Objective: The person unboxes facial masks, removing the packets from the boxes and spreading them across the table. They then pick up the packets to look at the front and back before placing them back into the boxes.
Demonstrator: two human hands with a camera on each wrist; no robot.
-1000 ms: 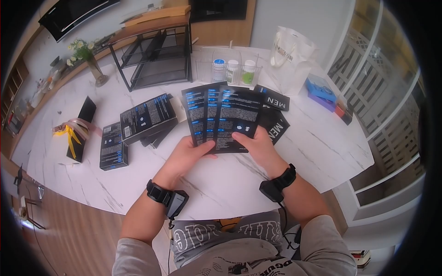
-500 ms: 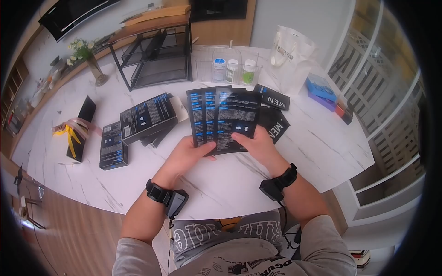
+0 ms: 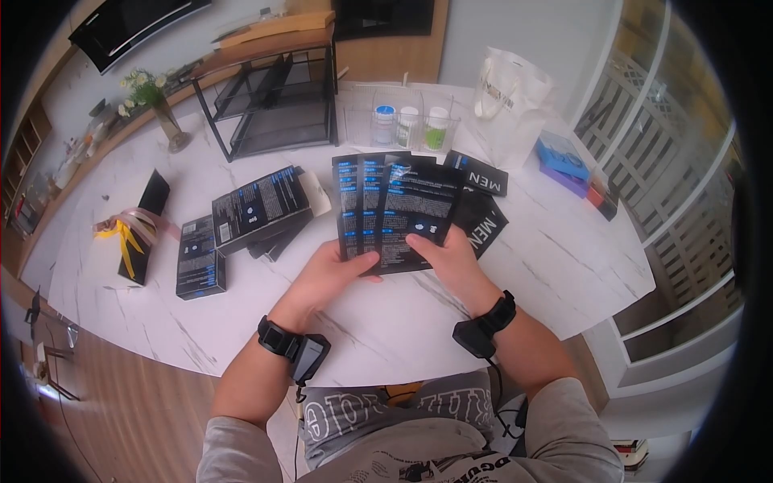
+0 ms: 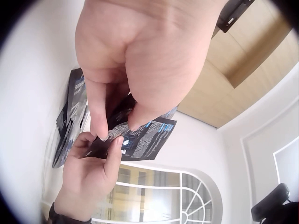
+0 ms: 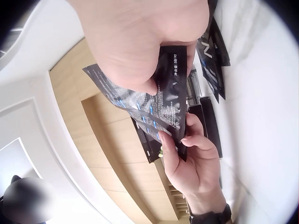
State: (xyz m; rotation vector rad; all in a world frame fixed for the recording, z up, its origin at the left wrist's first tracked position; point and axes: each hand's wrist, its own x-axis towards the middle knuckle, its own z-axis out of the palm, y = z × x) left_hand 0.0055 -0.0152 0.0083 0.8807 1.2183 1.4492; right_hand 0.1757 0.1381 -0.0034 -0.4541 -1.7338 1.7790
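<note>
Several black sachets [image 3: 419, 197] with white and blue print are fanned out between my two hands above the table. My left hand [image 3: 332, 270] pinches their lower left corner, thumb on the printed side. At the lower right, my right hand [image 3: 452, 262] pinches the same fan, its thumb across the front sachet. The right wrist view has the glossy sachets [image 5: 175, 93] overlapping, with the left hand [image 5: 198, 163] at their far end. Behind my right hand lie more black sachets [image 3: 485, 223] marked "MEN".
Left of my hands lie black printed boxes [image 3: 262, 205], one with an open flap, and a ribbon-tied box [image 3: 145, 229]. Along the back stand a mesh rack [image 3: 278, 121], a clear organizer [image 3: 360, 125] with bottles and a white paper bag [image 3: 515, 109]. Small boxes [image 3: 564, 153] sit at the right.
The fan of sachets has tipped down a little and shifted slightly to the right. Both hands keep their grip in nearly the same place.
</note>
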